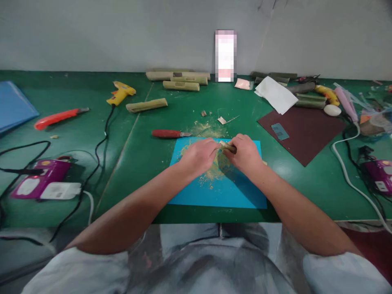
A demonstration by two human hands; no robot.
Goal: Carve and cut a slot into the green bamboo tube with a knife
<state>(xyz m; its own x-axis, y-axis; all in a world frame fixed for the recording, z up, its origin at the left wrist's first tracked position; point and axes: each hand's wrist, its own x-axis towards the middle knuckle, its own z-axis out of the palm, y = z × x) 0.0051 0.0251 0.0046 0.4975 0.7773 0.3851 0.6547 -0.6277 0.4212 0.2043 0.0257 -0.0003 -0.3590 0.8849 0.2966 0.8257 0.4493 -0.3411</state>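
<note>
Over a blue sheet [196, 196] strewn with pale shavings [211, 173], my two hands meet at a short piece of bamboo [227, 146]. My right hand [246, 152] is closed around its right end, which looks dark. My left hand [200, 155] is pinched at the left end; whatever its fingertips grip is too small to make out. Just beyond the sheet's upper left edge lies a red-handled knife [167, 133]. Small cut chips [222, 120] and more dust lie behind the hands.
At left are a yellow glue gun [120, 94], a red utility knife [59, 118] and a purple power strip [43, 179] with cords. Bamboo tubes [180, 85] line the back. To the right, brown sandpaper [301, 139] lies under white paper [275, 94], near a pink tool [346, 102].
</note>
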